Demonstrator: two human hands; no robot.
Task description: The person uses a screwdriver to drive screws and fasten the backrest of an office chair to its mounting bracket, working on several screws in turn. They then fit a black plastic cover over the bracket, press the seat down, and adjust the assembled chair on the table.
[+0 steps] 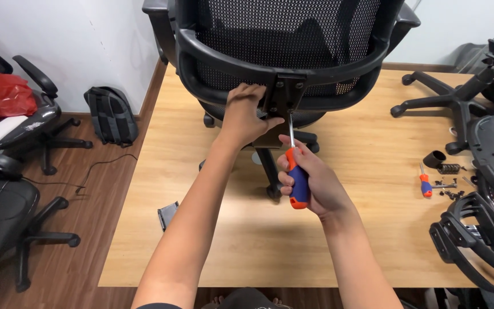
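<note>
- Right now the screwdriver [297,174], orange and blue in the handle, stands nearly upright, its tip at the metal bracket [284,94] under the mesh backrest [287,28] of the office chair [247,63].
- I see my right hand [313,183] with fingers wrapped tight on that handle.
- My left hand [246,117] grips the bracket's edge, fingers curled around it.
- Well off to the right, a second screwdriver [425,184] lies beside loose screws [450,191] on the wooden platform [373,240].

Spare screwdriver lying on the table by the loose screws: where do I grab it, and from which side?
Grip the spare screwdriver by its orange-and-blue handle, coming from above. It lies flat on the wooden table, handle end nearest you, with the shaft pointing away. Loose screws crowd its right side, so the left looks clearer.
</note>
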